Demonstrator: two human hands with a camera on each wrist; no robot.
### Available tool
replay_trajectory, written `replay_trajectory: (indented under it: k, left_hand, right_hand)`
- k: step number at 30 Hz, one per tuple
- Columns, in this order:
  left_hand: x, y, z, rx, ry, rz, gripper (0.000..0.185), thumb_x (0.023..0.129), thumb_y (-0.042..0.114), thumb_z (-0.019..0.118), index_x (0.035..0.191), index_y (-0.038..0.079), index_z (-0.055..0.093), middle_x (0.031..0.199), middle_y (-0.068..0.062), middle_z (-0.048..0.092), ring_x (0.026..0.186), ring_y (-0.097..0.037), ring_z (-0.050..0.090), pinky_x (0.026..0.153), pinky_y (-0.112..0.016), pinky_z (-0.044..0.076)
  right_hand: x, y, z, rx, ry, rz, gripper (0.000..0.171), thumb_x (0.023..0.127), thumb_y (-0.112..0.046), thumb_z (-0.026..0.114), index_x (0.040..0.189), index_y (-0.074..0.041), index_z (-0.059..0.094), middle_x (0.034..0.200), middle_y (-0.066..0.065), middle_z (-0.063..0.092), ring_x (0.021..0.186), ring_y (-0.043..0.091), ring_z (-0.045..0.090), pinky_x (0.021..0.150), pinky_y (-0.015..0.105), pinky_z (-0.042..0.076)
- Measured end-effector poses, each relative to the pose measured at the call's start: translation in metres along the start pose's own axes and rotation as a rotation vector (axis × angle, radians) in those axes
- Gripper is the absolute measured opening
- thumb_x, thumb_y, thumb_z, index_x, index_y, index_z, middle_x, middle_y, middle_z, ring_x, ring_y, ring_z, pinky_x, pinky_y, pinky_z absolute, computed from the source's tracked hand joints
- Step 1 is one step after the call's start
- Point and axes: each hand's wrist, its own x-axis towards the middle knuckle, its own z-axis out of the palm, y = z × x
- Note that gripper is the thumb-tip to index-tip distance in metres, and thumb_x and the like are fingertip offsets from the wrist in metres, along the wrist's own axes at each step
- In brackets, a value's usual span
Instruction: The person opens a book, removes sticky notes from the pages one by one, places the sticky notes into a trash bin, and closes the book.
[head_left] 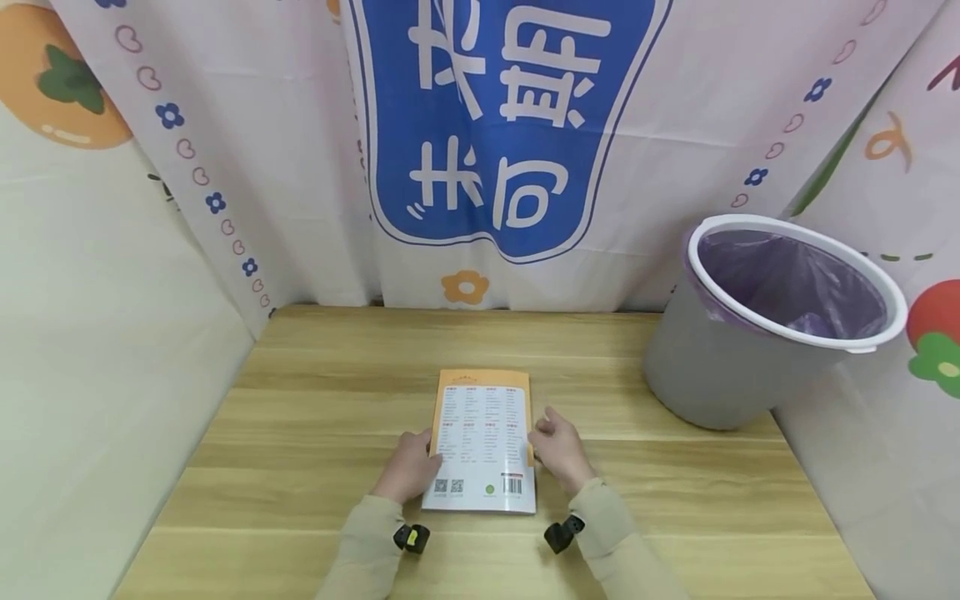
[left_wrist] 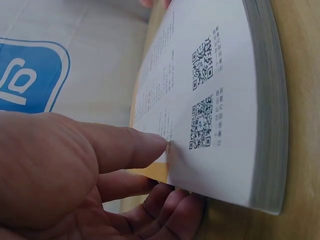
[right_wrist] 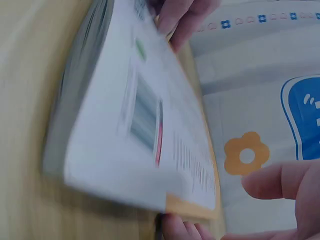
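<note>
Head view shows us holding a book (head_left: 483, 440) back cover up near the front of the wooden table (head_left: 315, 400), our left hand (head_left: 410, 469) curling under its left edge with the thumb on the cover. Our right hand (head_left: 558, 450) has fingers under the right edge; we cannot tell how firmly. We judge this a pick-up just starting, so next both hands should lift evenly.

A book (head_left: 483, 439) with an orange-edged back cover, printed with columns of text, two QR codes and a barcode, lay on a light wooden table (head_left: 300, 417). The left hand (head_left: 411, 467) touched its left edge and the right hand (head_left: 558, 450) its right edge. A grey bin (head_left: 720, 367) lined with a purple bag stood at the table's far right, before a patterned curtain (head_left: 247, 150).
</note>
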Motion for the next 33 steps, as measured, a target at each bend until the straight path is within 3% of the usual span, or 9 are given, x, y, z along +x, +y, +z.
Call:
replay_trajectory:
  k: [5, 7, 9, 12, 15, 22, 27, 31, 33]
  left_hand:
    - [0.002, -0.002, 0.001, 0.027, -0.007, 0.0, 0.052, 0.096, 0.007, 0.059, 0.144, -0.007, 0.044, 0.129, -0.033, 0.046, 0.106, -0.035, 0.053, 0.098, -0.056, 0.045]
    - [0.003, -0.002, 0.001, 0.044, -0.009, 0.002, 0.053, 0.096, 0.007, 0.059, 0.144, -0.009, 0.042, 0.131, -0.035, 0.044, 0.111, -0.039, 0.053, 0.101, -0.057, 0.043]
    - [0.005, -0.002, 0.001, 0.056, -0.011, -0.002, 0.054, 0.097, 0.007, 0.058, 0.145, -0.01, 0.04, 0.134, -0.036, 0.042, 0.116, -0.041, 0.052, 0.103, -0.057, 0.041]
    - [0.006, -0.002, 0.002, 0.058, -0.014, -0.011, 0.054, 0.098, 0.007, 0.058, 0.144, -0.012, 0.038, 0.137, -0.038, 0.04, 0.119, -0.043, 0.051, 0.104, -0.057, 0.04]
    - [0.007, -0.003, 0.002, 0.056, -0.017, -0.019, 0.053, 0.098, 0.006, 0.057, 0.144, -0.013, 0.038, 0.138, -0.039, 0.039, 0.119, -0.043, 0.051, 0.104, -0.057, 0.04]
    - [0.007, -0.003, 0.001, 0.009, -0.029, -0.006, 0.048, 0.097, 0.004, 0.057, 0.141, -0.012, 0.045, 0.137, -0.033, 0.049, 0.113, -0.035, 0.055, 0.101, -0.054, 0.044]
    - [0.006, -0.003, -0.001, -0.035, -0.036, -0.005, 0.045, 0.098, 0.004, 0.056, 0.139, -0.01, 0.048, 0.133, -0.028, 0.055, 0.112, -0.033, 0.057, 0.1, -0.053, 0.045]
    - [0.007, -0.004, -0.005, -0.029, -0.042, 0.022, 0.034, 0.097, 0.008, 0.059, 0.127, -0.009, 0.057, 0.102, -0.018, 0.063, 0.089, -0.026, 0.059, 0.079, -0.042, 0.051]
    - [0.006, -0.006, -0.006, -0.014, -0.038, 0.04, 0.036, 0.098, 0.012, 0.059, 0.127, -0.01, 0.058, 0.099, -0.016, 0.062, 0.084, -0.025, 0.056, 0.074, -0.041, 0.048]
  right_hand:
    - [-0.003, -0.001, 0.001, 0.176, -0.038, 0.061, 0.069, 0.096, -0.004, 0.051, 0.153, 0.01, 0.014, 0.151, 0.036, 0.028, 0.136, 0.042, 0.039, 0.105, 0.05, 0.043]
    - [-0.002, -0.003, 0.0, 0.225, -0.037, 0.089, 0.071, 0.093, -0.003, 0.051, 0.153, 0.01, 0.014, 0.135, 0.036, 0.045, 0.114, 0.034, 0.056, 0.1, 0.046, 0.047]
    - [0.0, -0.004, -0.003, 0.244, -0.043, 0.11, 0.071, 0.093, -0.004, 0.052, 0.153, 0.01, 0.015, 0.13, 0.032, 0.049, 0.098, 0.025, 0.056, 0.093, 0.043, 0.051]
    - [0.005, -0.003, -0.007, 0.238, -0.071, 0.131, 0.07, 0.095, -0.007, 0.053, 0.152, 0.011, 0.018, 0.126, 0.028, 0.052, 0.091, 0.021, 0.054, 0.087, 0.039, 0.052]
    - [0.01, 0.002, -0.008, 0.235, -0.129, 0.114, 0.063, 0.098, -0.01, 0.054, 0.148, 0.015, 0.025, 0.143, 0.031, 0.044, 0.116, 0.03, 0.057, 0.09, 0.042, 0.053]
    - [0.013, 0.006, 0.007, 0.15, -0.26, 0.029, 0.047, 0.099, -0.016, 0.06, 0.136, 0.009, 0.047, 0.105, 0.015, 0.07, 0.091, 0.026, 0.07, 0.076, 0.038, 0.059]
    - [0.011, 0.001, 0.015, 0.091, -0.211, -0.003, 0.052, 0.098, -0.019, 0.061, 0.143, 0.0, 0.043, 0.107, 0.011, 0.07, 0.089, 0.024, 0.071, 0.076, 0.036, 0.058]
    - [0.01, -0.007, 0.015, 0.115, -0.162, -0.047, 0.056, 0.098, -0.014, 0.061, 0.146, 0.001, 0.037, 0.111, 0.014, 0.069, 0.089, 0.026, 0.071, 0.075, 0.036, 0.059]
    - [0.009, -0.016, 0.01, 0.106, -0.125, -0.064, 0.057, 0.097, -0.012, 0.061, 0.146, 0.002, 0.035, 0.111, 0.016, 0.068, 0.087, 0.027, 0.071, 0.074, 0.036, 0.059]
